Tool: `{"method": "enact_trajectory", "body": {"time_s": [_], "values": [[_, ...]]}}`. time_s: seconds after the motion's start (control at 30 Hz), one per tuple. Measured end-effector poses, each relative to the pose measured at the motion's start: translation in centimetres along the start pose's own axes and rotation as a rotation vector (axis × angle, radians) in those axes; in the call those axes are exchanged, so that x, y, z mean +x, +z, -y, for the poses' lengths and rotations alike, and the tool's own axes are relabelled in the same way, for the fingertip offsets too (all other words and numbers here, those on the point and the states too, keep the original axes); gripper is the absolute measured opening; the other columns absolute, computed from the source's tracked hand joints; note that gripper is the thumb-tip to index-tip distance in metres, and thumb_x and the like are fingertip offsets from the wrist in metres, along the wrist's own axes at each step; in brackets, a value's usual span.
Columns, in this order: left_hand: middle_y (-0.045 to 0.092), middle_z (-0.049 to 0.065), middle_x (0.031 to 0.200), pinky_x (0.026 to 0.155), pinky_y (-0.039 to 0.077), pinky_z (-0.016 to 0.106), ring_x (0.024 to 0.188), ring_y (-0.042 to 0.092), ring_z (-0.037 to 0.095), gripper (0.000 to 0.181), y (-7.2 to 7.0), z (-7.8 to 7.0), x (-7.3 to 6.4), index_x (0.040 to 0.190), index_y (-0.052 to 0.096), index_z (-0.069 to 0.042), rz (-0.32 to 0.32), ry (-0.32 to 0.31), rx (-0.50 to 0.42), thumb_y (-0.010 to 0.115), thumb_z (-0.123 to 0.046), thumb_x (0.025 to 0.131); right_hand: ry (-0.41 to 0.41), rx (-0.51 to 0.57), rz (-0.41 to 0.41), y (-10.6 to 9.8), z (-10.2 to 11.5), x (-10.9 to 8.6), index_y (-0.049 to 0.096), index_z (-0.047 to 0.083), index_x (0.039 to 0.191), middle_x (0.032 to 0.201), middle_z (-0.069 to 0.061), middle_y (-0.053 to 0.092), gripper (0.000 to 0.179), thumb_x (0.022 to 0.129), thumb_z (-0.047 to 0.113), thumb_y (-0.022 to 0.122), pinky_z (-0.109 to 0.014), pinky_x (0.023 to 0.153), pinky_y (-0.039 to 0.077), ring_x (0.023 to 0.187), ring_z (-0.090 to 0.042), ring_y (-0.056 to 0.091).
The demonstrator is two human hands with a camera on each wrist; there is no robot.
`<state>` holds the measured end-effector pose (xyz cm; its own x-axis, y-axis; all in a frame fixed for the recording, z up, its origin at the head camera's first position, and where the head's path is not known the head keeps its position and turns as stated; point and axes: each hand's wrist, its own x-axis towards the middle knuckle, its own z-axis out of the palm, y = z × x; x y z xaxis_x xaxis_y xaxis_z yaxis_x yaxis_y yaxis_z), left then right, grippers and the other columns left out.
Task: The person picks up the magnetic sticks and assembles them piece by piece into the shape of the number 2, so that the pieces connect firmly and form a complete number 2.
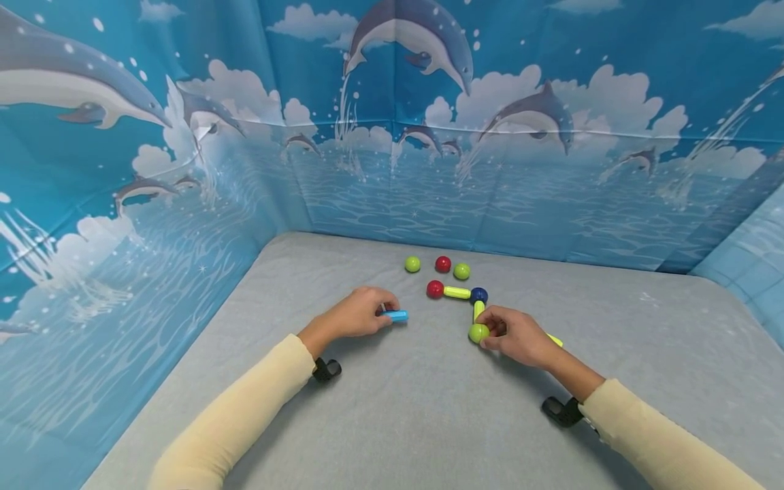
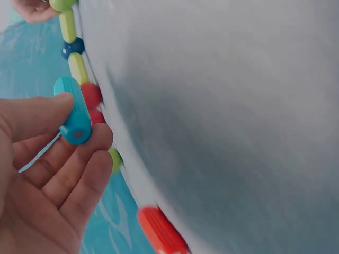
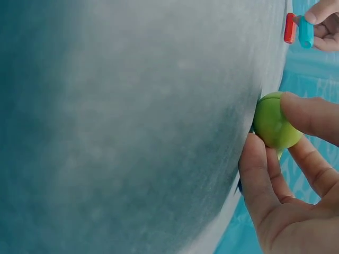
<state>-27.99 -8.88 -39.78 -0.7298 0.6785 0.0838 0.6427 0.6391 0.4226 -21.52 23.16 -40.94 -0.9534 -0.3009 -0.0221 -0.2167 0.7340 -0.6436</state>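
My left hand (image 1: 361, 314) pinches a light-blue rod (image 1: 397, 316) between thumb and fingers, seen closer as the turquoise rod (image 2: 77, 114) in the left wrist view. With thumb and fingers, my right hand (image 1: 517, 336) grips a lime-green ball (image 1: 478, 333) at the near end of a bent chain. From that ball a yellow rod (image 1: 478, 311) runs to a dark-blue ball (image 1: 479, 295). A second yellow rod (image 1: 457, 292) links the dark-blue ball to a red ball (image 1: 435, 289) on the left.
Behind the chain lie a loose green ball (image 1: 413, 264), a red ball (image 1: 443, 264) and another green ball (image 1: 462, 271). Past my right hand, part of a yellow piece (image 1: 555, 339) shows. A red rod (image 2: 161, 230) lies near my left hand. A dolphin-print curtain (image 1: 392, 190) borders the grey surface (image 1: 392, 422).
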Motion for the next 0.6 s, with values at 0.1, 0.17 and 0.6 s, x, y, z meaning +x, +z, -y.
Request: {"method": "enact_trajectory", "body": {"time_s": [0.1,0.17,0.6], "values": [[0.072,-0.003,0.098,0.077,0.05,0.027,0.085,0.06,0.009,0.012,0.3,-0.9,0.7,0.104,0.072,-0.015,0.019,0.021,-0.035,0.068,-0.013,0.093,-0.001,-0.009,-0.003,0.0,0.0,0.0,0.066,0.006,0.11,0.098,-0.007,0.066,0.026,0.085,0.004,0.072,-0.032,0.075,0.05,0.089,-0.019,0.061],[0.072,-0.004,0.099,0.078,0.05,0.026,0.085,0.06,0.009,0.013,0.6,-1.4,1.2,0.105,0.072,-0.015,0.029,0.021,-0.048,0.068,-0.014,0.093,-0.003,-0.015,-0.004,0.0,0.0,0.0,0.066,0.006,0.111,0.098,-0.007,0.066,0.027,0.085,0.004,0.072,-0.032,0.074,0.05,0.089,-0.018,0.061],[0.072,-0.003,0.108,0.088,0.052,0.025,0.094,0.061,0.012,0.015,2.7,-4.2,4.9,0.108,0.072,-0.016,0.091,0.013,-0.062,0.068,-0.015,0.093,0.027,-0.014,0.005,-0.2,-0.1,0.1,0.065,0.006,0.112,0.1,-0.009,0.066,0.028,0.085,0.005,0.072,-0.03,0.07,0.049,0.09,-0.019,0.061]]}}
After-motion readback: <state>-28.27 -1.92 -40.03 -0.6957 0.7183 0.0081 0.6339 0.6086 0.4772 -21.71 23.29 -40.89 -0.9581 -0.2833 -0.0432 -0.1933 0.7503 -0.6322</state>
